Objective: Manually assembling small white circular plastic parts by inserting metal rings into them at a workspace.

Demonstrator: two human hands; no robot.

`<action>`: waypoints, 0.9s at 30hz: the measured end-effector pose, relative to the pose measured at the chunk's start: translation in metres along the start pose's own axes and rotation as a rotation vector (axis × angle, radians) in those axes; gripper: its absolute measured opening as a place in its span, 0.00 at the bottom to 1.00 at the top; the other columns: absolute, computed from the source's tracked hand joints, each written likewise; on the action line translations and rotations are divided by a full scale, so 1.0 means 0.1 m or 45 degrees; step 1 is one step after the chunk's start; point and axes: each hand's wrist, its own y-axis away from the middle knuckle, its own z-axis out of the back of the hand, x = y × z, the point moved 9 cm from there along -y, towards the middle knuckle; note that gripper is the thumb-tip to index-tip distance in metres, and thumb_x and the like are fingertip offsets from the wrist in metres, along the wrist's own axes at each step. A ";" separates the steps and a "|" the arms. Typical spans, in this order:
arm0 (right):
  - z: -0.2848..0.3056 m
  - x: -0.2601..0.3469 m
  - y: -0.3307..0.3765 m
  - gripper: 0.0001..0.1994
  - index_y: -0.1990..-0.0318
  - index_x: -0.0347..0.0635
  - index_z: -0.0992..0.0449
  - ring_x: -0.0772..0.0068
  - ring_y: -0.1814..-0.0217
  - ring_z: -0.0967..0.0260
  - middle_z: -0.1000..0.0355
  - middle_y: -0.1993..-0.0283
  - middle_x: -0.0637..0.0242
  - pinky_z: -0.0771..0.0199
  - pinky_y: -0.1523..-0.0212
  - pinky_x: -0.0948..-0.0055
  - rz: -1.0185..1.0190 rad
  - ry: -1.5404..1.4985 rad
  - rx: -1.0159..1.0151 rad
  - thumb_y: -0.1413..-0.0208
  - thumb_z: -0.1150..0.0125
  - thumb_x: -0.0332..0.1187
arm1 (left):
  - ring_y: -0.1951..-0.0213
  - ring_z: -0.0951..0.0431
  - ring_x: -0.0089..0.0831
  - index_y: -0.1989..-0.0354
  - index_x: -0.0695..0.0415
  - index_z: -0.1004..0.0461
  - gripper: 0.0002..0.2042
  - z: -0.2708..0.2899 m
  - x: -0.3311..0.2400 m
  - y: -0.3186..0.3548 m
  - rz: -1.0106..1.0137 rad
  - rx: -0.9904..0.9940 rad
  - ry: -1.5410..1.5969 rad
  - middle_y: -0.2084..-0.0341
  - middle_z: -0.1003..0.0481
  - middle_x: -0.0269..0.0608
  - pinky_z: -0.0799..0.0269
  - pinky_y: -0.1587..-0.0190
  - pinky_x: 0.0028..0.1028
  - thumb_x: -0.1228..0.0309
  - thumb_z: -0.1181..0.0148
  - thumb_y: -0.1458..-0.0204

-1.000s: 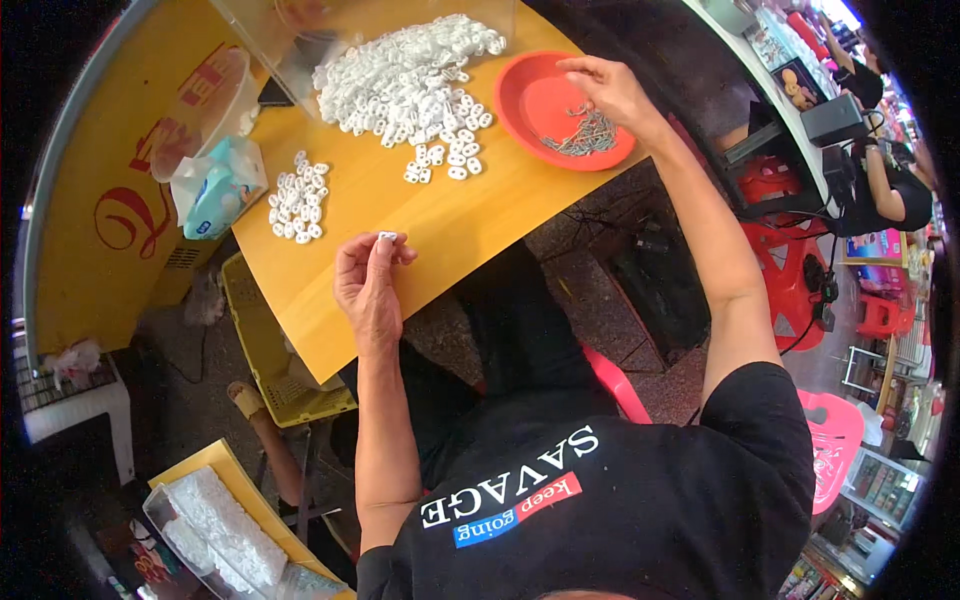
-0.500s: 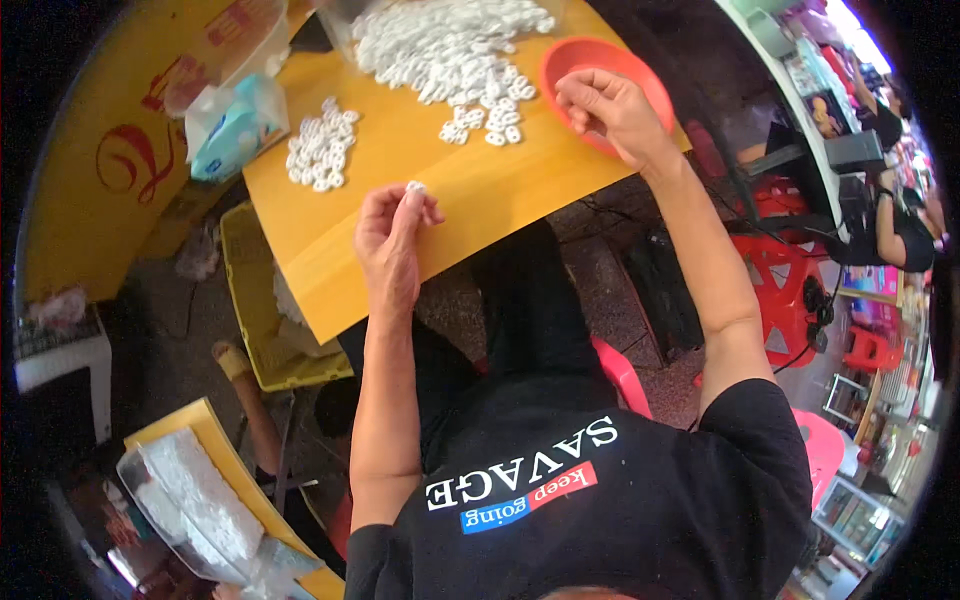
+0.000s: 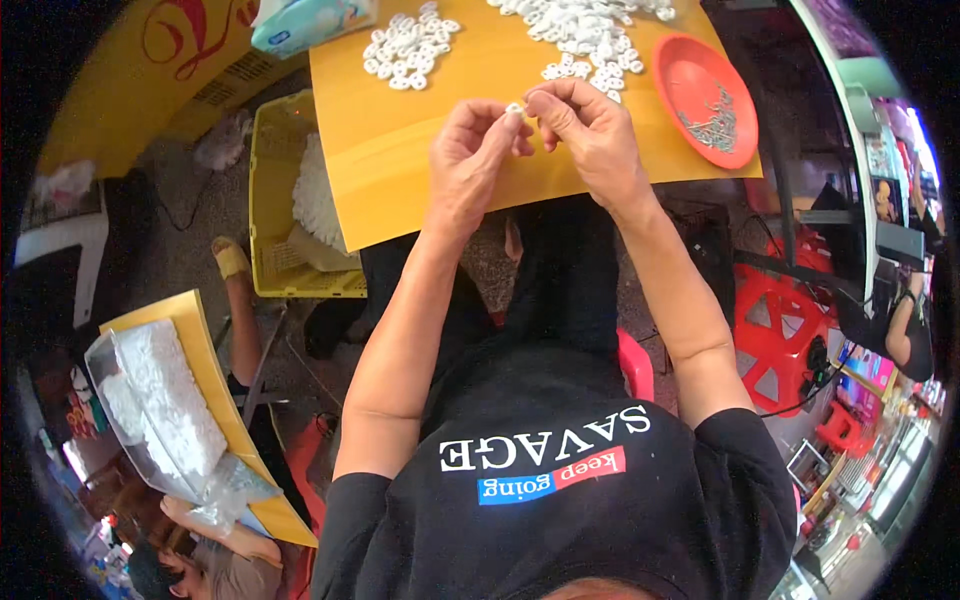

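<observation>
Above the near part of the yellow table (image 3: 400, 180), my left hand (image 3: 470, 165) pinches a small white oval plastic piece (image 3: 514, 108) between thumb and fingertips. My right hand (image 3: 592, 135) is closed in a pinch right beside that piece; whatever its fingertips hold is too small to make out. Beyond the left hand lies a small pile of white oval pieces with holes (image 3: 408, 48). A larger heap of the same pieces (image 3: 585, 35) spreads at the far side. To the right, a red plastic bowl (image 3: 685, 70) holds many small, thin metal parts (image 3: 715, 130).
A teal tissue pack (image 3: 310, 25) sits at the table's far left corner. Below the left edge stands a yellow crate (image 3: 265, 200) with white contents. Red stools (image 3: 785, 330) are at right. Another person's arm (image 3: 230, 530) shows at lower left, near a bag of white pieces (image 3: 165, 400).
My right hand has moved from over the red bowl to the left, meeting my left hand at the white piece. The view has shifted, and the metal parts in the bowl now show.
</observation>
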 end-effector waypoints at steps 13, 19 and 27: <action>-0.04 -0.09 0.00 0.08 0.61 0.36 0.25 0.86 0.74 0.37 0.29 0.70 0.73 0.35 0.71 0.84 -0.063 0.048 0.019 0.40 0.42 0.32 | 0.70 0.26 0.21 0.62 0.63 0.30 0.07 -0.01 -0.04 0.02 -0.035 0.022 -0.027 0.71 0.25 0.37 0.29 0.65 0.20 0.72 0.41 0.43; -0.03 -0.14 0.01 0.08 0.61 0.36 0.26 0.86 0.74 0.38 0.30 0.72 0.73 0.35 0.72 0.84 -0.073 0.042 0.014 0.39 0.42 0.33 | 0.70 0.27 0.21 0.62 0.64 0.30 0.08 -0.02 -0.03 0.02 -0.027 0.019 -0.010 0.71 0.26 0.37 0.29 0.65 0.21 0.72 0.41 0.43; -0.05 -0.02 0.00 0.10 0.67 0.36 0.27 0.87 0.78 0.37 0.31 0.78 0.73 0.36 0.78 0.84 0.049 0.173 -0.040 0.40 0.41 0.34 | 0.70 0.27 0.22 0.62 0.64 0.30 0.07 -0.01 -0.01 0.02 -0.008 0.010 -0.048 0.71 0.26 0.37 0.28 0.65 0.21 0.73 0.42 0.43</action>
